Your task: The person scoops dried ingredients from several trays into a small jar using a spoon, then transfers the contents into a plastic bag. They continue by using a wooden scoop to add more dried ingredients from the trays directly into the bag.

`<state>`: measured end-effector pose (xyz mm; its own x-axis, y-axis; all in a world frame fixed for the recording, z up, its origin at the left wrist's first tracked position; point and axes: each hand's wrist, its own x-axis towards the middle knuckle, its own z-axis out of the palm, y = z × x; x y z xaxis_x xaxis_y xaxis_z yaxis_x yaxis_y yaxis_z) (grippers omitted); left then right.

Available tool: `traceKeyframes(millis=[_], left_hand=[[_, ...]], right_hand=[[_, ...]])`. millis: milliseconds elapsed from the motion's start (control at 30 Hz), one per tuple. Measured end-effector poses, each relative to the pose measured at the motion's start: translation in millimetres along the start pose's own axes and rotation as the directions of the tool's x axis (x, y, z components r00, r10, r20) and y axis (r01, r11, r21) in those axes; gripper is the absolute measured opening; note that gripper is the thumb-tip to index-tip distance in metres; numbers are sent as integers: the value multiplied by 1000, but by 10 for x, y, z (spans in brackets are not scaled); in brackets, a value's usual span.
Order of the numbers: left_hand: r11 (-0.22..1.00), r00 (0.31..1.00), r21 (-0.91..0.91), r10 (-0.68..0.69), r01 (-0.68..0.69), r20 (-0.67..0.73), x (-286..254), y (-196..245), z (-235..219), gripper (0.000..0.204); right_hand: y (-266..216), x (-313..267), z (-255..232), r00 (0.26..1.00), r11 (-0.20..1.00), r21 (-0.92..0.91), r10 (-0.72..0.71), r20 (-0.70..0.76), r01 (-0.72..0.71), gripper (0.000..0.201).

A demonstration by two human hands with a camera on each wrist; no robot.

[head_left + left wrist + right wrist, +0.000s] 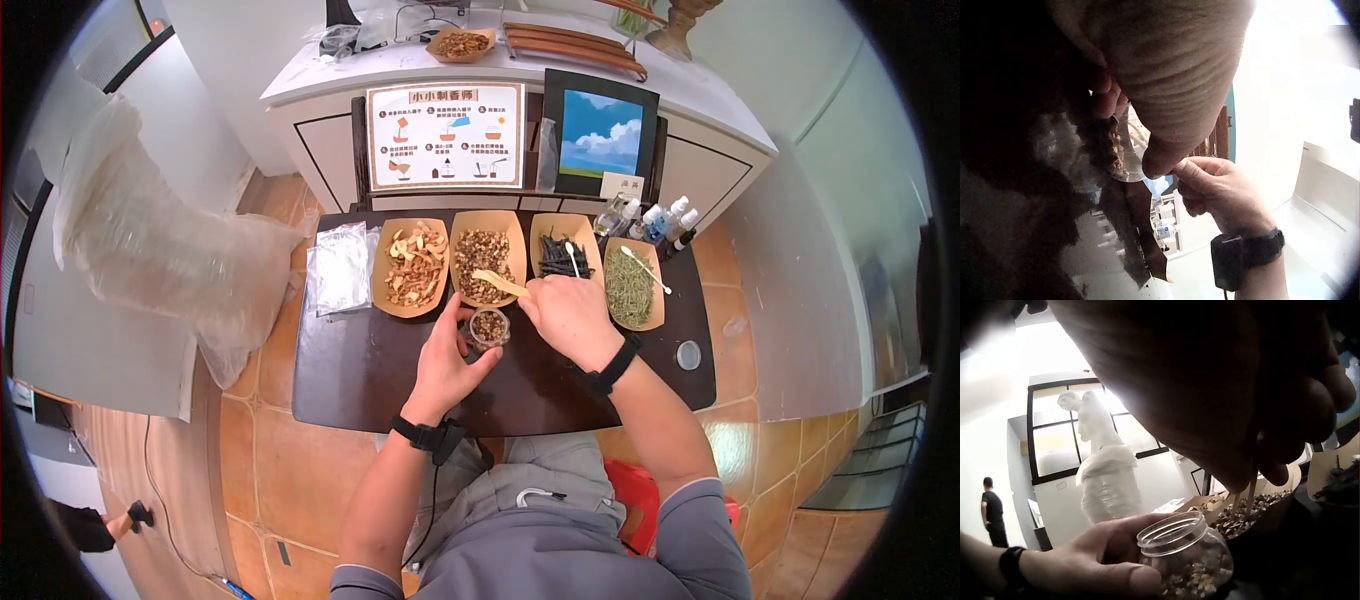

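Clear jar [489, 328], part-filled with brown bits, sits in the curled fingers and thumb of the left hand [450, 362]; a round lid [688, 355] lies to the right. Beyond, the right hand [570, 318] pinches a pale scoop [500, 283] over the granule tray [488, 219] and blocks the near end of the dark-stick tray [562, 223]. Farther back stand small bottles [674, 222] and an illustrated sign [447, 137].

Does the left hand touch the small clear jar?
Touching. The right wrist view shows the left hand gripping the jar, its thumb against the side.
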<state>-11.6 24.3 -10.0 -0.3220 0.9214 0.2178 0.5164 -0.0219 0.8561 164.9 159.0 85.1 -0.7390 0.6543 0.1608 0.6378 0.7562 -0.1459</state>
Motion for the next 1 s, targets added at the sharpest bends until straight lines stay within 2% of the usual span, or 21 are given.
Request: traceKeyframes(millis=[267, 300, 433, 533, 800, 1000], left_hand=[[1000, 1000, -3, 14, -14, -9, -6, 1, -3, 106], [1000, 1000, -2, 12, -12, -5, -6, 3, -8, 106], [1000, 1000, 12, 24, -24, -10, -6, -3, 1, 106], [1000, 1000, -18, -10, 11, 5, -5, 9, -9, 107], [1000, 1000, -2, 2, -2, 0, -1, 35, -7, 107], [1000, 1000, -4, -4, 4, 1, -2, 24, -8, 108]], right_hand=[[103, -142, -158, 997, 998, -45, 43, -68, -46, 28], [95, -150, -196, 994, 994, -38, 106, -22, -107, 29], [51, -146, -238, 994, 993, -67, 97, 40, -94, 30], [3, -97, -150, 998, 999, 6, 37, 51, -38, 33], [-7, -17, -113, 994, 992, 99, 68, 89, -76, 36], [-24, 21, -8, 999, 993, 114, 39, 33, -42, 40]])
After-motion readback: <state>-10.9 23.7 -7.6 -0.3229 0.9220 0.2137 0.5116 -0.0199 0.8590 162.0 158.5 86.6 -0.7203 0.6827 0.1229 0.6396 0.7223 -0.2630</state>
